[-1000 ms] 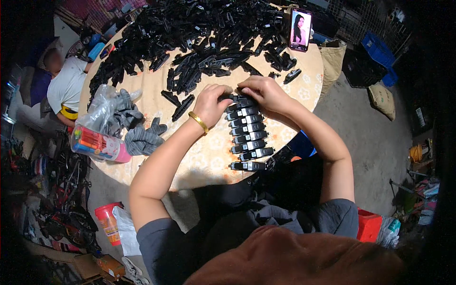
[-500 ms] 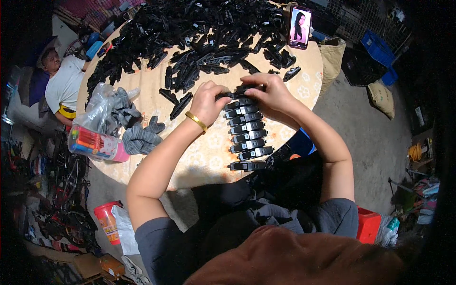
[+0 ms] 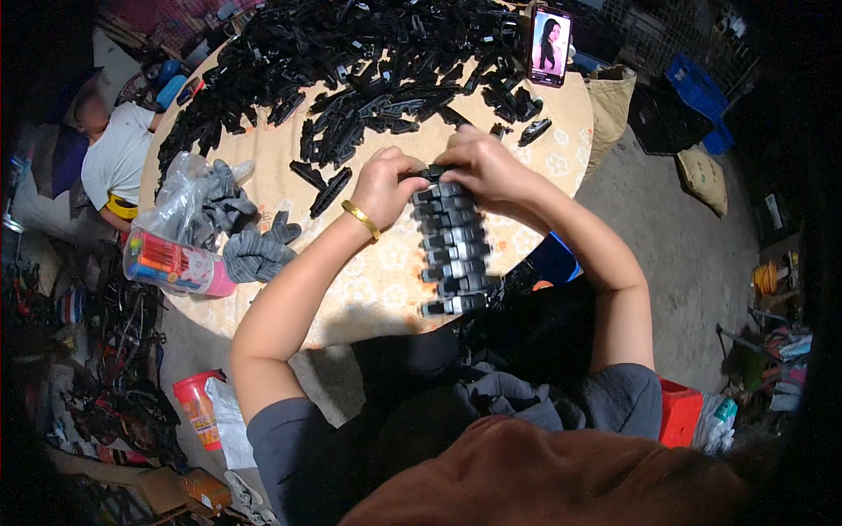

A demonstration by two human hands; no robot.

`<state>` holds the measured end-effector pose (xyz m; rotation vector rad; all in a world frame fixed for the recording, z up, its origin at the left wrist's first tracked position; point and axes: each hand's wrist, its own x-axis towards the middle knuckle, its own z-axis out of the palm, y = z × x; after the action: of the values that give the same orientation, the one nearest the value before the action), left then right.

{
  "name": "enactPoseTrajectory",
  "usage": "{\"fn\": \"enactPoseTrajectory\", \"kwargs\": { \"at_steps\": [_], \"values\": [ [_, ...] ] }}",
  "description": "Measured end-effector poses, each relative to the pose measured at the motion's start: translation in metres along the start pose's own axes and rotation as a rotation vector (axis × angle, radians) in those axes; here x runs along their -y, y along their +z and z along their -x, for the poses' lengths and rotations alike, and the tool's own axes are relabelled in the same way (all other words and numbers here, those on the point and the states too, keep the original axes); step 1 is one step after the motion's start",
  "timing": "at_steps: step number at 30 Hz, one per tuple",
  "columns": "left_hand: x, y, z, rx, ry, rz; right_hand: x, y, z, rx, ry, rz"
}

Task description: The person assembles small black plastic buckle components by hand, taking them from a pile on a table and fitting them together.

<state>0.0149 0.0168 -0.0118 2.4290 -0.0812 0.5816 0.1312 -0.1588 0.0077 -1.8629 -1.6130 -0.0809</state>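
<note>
A row of black plastic clip-like parts point(image 3: 453, 237) runs along the table toward me, its near part blurred. At the far end of this row, my left hand point(image 3: 388, 182) and my right hand point(image 3: 479, 164) both pinch a black plastic part point(image 3: 431, 173). The fingers of both hands are closed on it from either side, hiding much of its shape. Left of my left hand lie loose black parts point(image 3: 331, 193). Beyond both hands spreads a large heap of similar black pieces point(image 3: 351, 70).
The round table point(image 3: 368, 289) has a patterned cover. On its left are grey gloves point(image 3: 260, 252), a plastic bag point(image 3: 186, 197) and a pen container point(image 3: 180, 263). A phone point(image 3: 549, 46) stands at the far right. A person in a white shirt point(image 3: 123, 145) is at the left.
My right hand has drawn in toward my left, and its fingers have shifted on the part. The near end of the row has swung slightly left and is blurred.
</note>
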Motion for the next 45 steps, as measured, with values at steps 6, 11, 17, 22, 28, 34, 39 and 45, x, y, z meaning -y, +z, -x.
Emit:
{"fn": "enactPoseTrajectory", "kwargs": {
  "at_steps": [6, 11, 17, 22, 28, 34, 39, 45],
  "values": [
    [-0.005, -0.004, 0.002, 0.106, -0.001, 0.033, -0.01, -0.004, -0.007, 0.137, -0.013, -0.025],
    [0.001, 0.001, -0.001, 0.143, 0.148, 0.103, -0.026, 0.0, -0.04, 0.084, 0.166, -0.179],
    [0.005, 0.001, -0.005, -0.271, 0.052, -0.09, -0.041, 0.034, -0.07, -0.033, -0.059, 0.328],
    [0.023, -0.004, -0.003, -0.169, 0.091, -0.281, -0.02, 0.008, -0.07, 0.33, 0.062, -0.002],
    [0.019, -0.004, -0.004, -0.09, 0.172, -0.321, -0.068, -0.011, -0.1, -0.028, 0.192, 0.293],
    [0.017, -0.002, -0.007, -0.068, 0.205, -0.257, -0.131, 0.015, -0.125, 0.07, 0.543, 0.508],
    [0.017, -0.006, -0.004, 0.019, 0.24, -0.114, -0.13, 0.011, -0.135, 0.096, 0.568, 0.329],
    [0.007, 0.002, 0.0, 0.032, 0.28, -0.01, -0.113, 0.016, -0.14, 0.173, 0.585, 0.117]
  ]
}}
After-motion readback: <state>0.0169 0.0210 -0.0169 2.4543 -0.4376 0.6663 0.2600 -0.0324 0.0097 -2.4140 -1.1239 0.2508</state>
